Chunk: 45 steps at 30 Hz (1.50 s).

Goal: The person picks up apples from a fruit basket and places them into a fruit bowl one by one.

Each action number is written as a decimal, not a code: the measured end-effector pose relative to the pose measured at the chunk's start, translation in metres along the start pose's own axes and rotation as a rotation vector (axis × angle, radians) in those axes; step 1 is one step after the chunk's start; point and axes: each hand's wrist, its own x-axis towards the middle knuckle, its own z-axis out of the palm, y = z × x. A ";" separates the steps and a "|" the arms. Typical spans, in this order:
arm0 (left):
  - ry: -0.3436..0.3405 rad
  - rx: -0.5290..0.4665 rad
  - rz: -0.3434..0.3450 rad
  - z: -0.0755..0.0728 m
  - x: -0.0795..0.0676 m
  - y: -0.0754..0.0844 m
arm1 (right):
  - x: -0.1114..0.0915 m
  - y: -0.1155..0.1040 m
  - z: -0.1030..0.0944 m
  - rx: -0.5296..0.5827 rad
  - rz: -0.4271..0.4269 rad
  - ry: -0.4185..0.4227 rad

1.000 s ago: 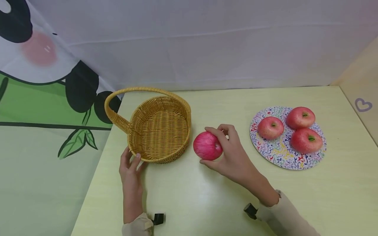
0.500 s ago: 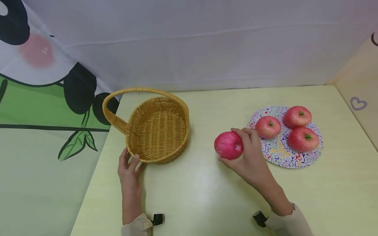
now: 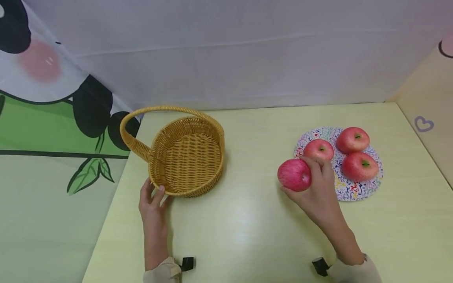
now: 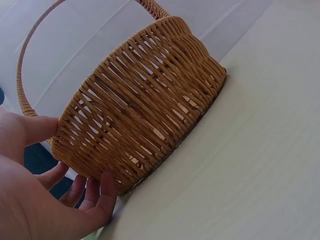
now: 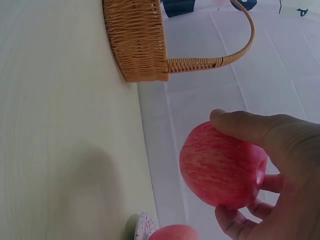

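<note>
In my right hand (image 3: 318, 192) is a deep pink apple (image 3: 294, 175), gripped between thumb and fingers above the table. It overlaps the near left edge of a round patterned plate (image 3: 357, 193), on which three pinkish-red apples sit with green stems. The right wrist view shows the held apple (image 5: 220, 165) against the pale backdrop, its shadow falling on the tabletop. My left hand (image 3: 152, 206) holds the near left side of a yellow-brown wicker basket (image 3: 187, 157), thumb at the rim (image 4: 50, 127) and fingers against the outer wall. No fruit shows inside the basket, whose arched handle stands up.
A pale wooden table (image 3: 240, 236) carries everything. Behind it hangs a whitish cloth (image 3: 230, 67). A cartoon-printed panel (image 3: 42, 188) borders the left side, and a beige panel (image 3: 424, 90) with a heart stands at the right.
My right hand has carried the apple rightward, from beside the basket to the plate's left edge. The left hand keeps its place on the basket; the head view has shifted slightly.
</note>
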 end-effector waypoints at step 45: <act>0.006 0.034 -0.017 -0.001 0.000 0.000 | -0.007 0.076 -0.031 -0.238 0.235 -0.007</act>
